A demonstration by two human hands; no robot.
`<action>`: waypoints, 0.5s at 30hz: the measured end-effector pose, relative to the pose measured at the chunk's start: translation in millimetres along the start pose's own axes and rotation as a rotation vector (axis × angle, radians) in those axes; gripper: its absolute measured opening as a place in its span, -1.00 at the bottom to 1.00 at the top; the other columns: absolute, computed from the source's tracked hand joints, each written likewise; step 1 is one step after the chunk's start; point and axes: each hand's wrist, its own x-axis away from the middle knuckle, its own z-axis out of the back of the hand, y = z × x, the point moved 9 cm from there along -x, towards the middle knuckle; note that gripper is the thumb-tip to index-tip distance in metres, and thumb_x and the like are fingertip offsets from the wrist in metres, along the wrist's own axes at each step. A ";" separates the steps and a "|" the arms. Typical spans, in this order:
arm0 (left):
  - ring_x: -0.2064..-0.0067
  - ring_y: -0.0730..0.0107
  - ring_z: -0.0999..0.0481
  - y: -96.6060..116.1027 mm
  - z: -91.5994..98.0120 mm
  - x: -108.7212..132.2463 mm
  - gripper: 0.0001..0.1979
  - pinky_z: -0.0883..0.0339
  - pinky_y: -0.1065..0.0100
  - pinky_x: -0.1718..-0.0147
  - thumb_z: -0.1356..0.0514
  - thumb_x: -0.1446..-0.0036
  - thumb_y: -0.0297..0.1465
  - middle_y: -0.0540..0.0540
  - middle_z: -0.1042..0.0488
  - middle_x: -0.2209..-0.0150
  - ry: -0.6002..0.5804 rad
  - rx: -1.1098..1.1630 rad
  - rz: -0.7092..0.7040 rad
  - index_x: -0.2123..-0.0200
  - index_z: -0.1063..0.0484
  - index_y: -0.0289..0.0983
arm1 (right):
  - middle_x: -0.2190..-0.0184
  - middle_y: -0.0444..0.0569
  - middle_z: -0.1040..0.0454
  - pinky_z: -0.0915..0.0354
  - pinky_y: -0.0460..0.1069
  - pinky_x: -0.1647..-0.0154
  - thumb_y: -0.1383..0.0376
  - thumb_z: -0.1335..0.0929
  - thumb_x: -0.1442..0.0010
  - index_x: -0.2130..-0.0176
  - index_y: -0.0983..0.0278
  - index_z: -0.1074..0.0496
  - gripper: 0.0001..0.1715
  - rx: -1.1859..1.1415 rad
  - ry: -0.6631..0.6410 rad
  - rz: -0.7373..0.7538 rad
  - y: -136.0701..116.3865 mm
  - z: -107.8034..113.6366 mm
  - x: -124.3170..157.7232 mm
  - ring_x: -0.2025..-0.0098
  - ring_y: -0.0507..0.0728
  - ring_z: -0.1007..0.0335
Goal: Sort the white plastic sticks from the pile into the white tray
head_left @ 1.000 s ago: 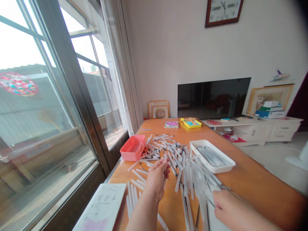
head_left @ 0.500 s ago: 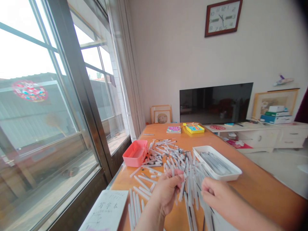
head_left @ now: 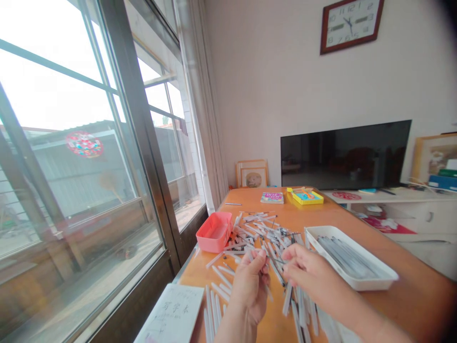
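My left hand [head_left: 252, 281] is closed around a whitish, translucent pen barrel, whose ends show above and below the fingers. Close by on the right, my right hand [head_left: 303, 267] pinches a thin dark stick that looks like a pen refill [head_left: 275, 260], pointing towards the left hand. Loose pen parts [head_left: 262, 228], pale barrels and dark pieces among them, lie spread over the table under and beyond both hands. More pale barrels [head_left: 210, 309] rest left of my left forearm. The white tray [head_left: 374, 285] on the right contains several dark-cored pens or refills lying side by side.
A pink plastic box [head_left: 214, 243] stands at the table's left edge. Nearer me lies a writing book [head_left: 171, 314]. Towards the far end are a colourful booklet [head_left: 272, 197], a yellow tray [head_left: 307, 200] and a lone pen [head_left: 233, 204]. Glass doors [head_left: 157, 190] line the left side.
My right hand has moved up and left, close to the left hand, and a thin dark stick now shows between them. The left hand still grips the barrel. The view has turned left.
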 end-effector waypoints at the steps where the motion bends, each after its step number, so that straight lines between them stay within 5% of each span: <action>1: 0.50 0.65 -0.22 -1.2 1.2 -0.2 -0.70 -0.02 0.57 0.56 -0.44 0.01 -0.33 0.03 -0.35 0.43 0.007 0.052 0.021 0.32 -0.40 -0.30 | 0.49 -0.16 -0.47 -0.28 -0.06 0.35 0.18 -0.34 -0.16 0.22 0.24 -0.42 -0.79 -0.078 0.011 -0.015 -1.4 0.6 0.3 0.39 0.08 -0.41; 7: 0.47 0.63 -0.27 -7.6 -6.0 5.7 -0.75 -0.06 0.56 0.55 -0.39 -0.04 -0.37 -0.02 -0.40 0.38 -0.018 0.172 0.108 0.25 -0.45 -0.34 | 0.26 0.02 -0.58 -0.39 0.05 0.12 -0.03 -0.41 -0.16 0.09 0.27 -0.47 -0.52 -0.406 0.142 -0.047 6.8 9.4 -3.3 0.18 0.19 -0.50; 11: 0.45 0.58 -0.29 -8.3 -8.7 6.0 -0.72 -0.06 0.50 0.52 -0.30 -0.03 -0.45 -0.10 -0.48 0.33 -0.048 -0.069 0.074 0.14 -0.51 -0.36 | 0.17 0.04 -0.58 -0.38 0.04 0.14 -0.03 -0.41 -0.18 0.05 0.25 -0.49 -0.51 -0.423 0.360 0.030 11.2 41.4 -5.1 0.16 0.18 -0.48; 15: 0.46 0.52 -0.28 -5.7 -11.2 5.6 -0.77 -0.04 0.43 0.48 -0.19 0.01 -0.49 -0.12 -0.51 0.37 -0.073 -0.401 -0.010 0.24 -0.54 -0.36 | 0.14 0.06 -0.57 -0.37 0.00 0.27 -0.06 -0.35 -0.25 0.07 0.23 -0.49 -0.53 -0.318 0.421 0.083 0.7 65.4 -1.1 0.19 0.18 -0.49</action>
